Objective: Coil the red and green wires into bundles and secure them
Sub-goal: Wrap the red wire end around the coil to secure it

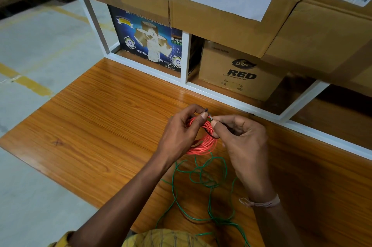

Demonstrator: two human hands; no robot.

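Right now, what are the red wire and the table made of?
The red wire looks like smooth plastic-coated wire: bright, bendy, slightly shiny loops. What is inside cannot be seen. The table looks like glossy wood or wood-look laminate: orange-brown grain lines with light reflecting off the top.

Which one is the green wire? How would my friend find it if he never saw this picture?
Look at the orange wooden table below the cardboard boxes. Near its front edge, under the person's arms, the green wire sprawls in loose, messy loops. The red wire beside it is a neat coil held in both hands; the green one lies untidy and unheld.
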